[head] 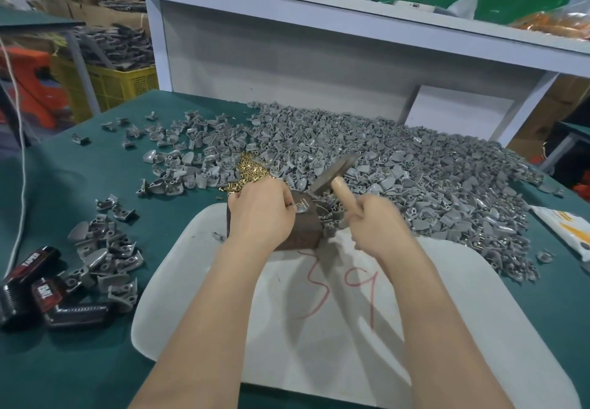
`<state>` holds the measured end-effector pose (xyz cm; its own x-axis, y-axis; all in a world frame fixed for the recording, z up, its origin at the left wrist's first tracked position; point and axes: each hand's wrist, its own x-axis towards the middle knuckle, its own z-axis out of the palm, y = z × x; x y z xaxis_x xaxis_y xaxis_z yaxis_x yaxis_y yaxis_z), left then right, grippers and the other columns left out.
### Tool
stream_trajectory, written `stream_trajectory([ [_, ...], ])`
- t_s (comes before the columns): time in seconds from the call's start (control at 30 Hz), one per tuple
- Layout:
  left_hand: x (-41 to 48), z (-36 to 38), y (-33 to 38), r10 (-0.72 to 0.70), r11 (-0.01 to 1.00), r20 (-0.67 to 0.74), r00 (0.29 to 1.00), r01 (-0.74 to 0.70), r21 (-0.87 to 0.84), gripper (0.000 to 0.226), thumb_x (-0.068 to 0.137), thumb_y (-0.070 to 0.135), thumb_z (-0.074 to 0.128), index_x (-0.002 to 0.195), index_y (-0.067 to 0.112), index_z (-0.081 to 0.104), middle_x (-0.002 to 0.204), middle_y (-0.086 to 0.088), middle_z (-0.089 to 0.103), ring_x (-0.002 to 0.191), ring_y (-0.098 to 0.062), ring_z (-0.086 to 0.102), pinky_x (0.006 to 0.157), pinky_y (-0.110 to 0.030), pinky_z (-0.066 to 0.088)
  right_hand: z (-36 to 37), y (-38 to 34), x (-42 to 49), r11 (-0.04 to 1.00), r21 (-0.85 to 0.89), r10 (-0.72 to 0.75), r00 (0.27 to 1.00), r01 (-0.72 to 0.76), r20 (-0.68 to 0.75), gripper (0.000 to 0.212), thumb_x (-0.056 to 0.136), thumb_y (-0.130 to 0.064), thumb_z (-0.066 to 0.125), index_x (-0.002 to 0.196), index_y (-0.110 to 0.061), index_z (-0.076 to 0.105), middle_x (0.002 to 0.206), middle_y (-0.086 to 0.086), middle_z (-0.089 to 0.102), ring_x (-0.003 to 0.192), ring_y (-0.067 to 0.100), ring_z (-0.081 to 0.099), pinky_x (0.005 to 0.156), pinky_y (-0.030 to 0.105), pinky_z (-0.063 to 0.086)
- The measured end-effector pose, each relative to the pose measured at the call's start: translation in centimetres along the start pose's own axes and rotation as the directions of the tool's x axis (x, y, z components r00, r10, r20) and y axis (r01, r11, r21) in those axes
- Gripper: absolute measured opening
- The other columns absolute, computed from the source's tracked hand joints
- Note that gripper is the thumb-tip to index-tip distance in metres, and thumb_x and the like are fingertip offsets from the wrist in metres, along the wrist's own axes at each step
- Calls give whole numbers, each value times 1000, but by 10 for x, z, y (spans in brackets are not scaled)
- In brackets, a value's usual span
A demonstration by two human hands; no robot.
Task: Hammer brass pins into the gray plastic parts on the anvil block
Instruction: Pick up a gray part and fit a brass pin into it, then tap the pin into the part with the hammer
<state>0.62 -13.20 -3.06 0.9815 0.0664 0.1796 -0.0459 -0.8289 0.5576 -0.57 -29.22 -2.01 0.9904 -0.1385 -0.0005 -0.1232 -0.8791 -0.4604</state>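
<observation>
Head view: a small curved gray plastic part (pixel 301 208) sits on top of the dark brown, rough-faced anvil block (pixel 308 228); curled fingertips of the left hand (pixel 260 214) pinch its left edge; the right hand (pixel 378 228) wraps the pale wooden handle of a steel-headed hammer (pixel 333 169), motion-blurred and tilted above the part; a pile of glinting brass pins (pixel 247 174) lies just beyond the left hand.

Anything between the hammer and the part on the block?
Nothing visible. The hammer, in the right hand, hangs just above the part on the block; the left hand pinches the part's left edge, close to the strike path.
</observation>
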Motion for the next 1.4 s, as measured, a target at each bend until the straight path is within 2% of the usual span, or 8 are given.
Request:
stream_trajectory([
  [0.1,0,0,1,1,1000,2,1000,-1,3,16,90,22,59,75,28,61,96,3,67,101,-25,56,94,-42,34,-17,2,-8,995,68,-69,994,75,-86,20,94,-24,47,109,-12,53,99,11,64,86,31,64,76,43,53],
  [0.33,-1,-1,1,2,1000,10,1000,-2,-11,14,88,20,59,77,25,65,93,1,69,101,-27,58,94,-39,37,-19,-6,-47,912,70,-337,836,403,-433,54,92,-15,55,133,-48,44,110,-6,69,80,3,54,71,20,39],
  [0.5,-2,-5,4,-20,1000,18,1000,20,-22,14,86,17,59,76,26,65,94,-1,70,100,-28,59,96,-41,42,-9,-7,-55,926,-60,-376,897,373,-231,56,92,-18,54,130,-56,42,124,-23,60,106,13,61,89,25,45],
  [0.67,0,-2,2,-28,999,6,1000,28,-31,13,87,16,60,80,17,71,91,-2,70,98,-29,60,95,-39,42,-13,-9,-52,878,36,-401,776,477,-487,64,93,-14,51,129,-64,30,122,-36,52,97,-8,58,86,14,44],
  [0.8,1,-2,3,-34,999,4,999,34,-5,10,86,18,60,87,20,70,94,-1,69,99,-27,59,93,-37,40,-5,-2,-54,920,-49,-389,886,390,-253,56,93,-17,54,132,-54,41,120,-15,64,94,9,62,80,18,43],
  [0.97,2,0,1,-16,1000,-9,1000,16,-7,12,88,18,60,84,17,72,92,-3,70,99,-29,60,94,-39,42,-14,-5,-52,890,20,-391,784,456,-483,65,93,-14,51,126,-67,34,123,-22,61,99,1,61,90,16,46],
  [1.13,2,-2,1,-39,999,-3,999,39,-11,13,84,15,60,85,22,70,95,-1,70,101,-28,59,93,-37,39,-5,-1,-53,916,-29,-399,899,400,-180,56,93,-16,51,133,-54,40,128,-21,58,112,12,60,95,33,48],
  [1.4,1,-1,2,-41,999,-6,999,41,-25,13,89,19,59,81,24,67,93,1,69,100,-27,58,96,-41,37,6,14,1,965,242,-41,972,98,-230,44,93,-20,52,134,-29,43,112,6,64,78,23,55,77,41,51],
])
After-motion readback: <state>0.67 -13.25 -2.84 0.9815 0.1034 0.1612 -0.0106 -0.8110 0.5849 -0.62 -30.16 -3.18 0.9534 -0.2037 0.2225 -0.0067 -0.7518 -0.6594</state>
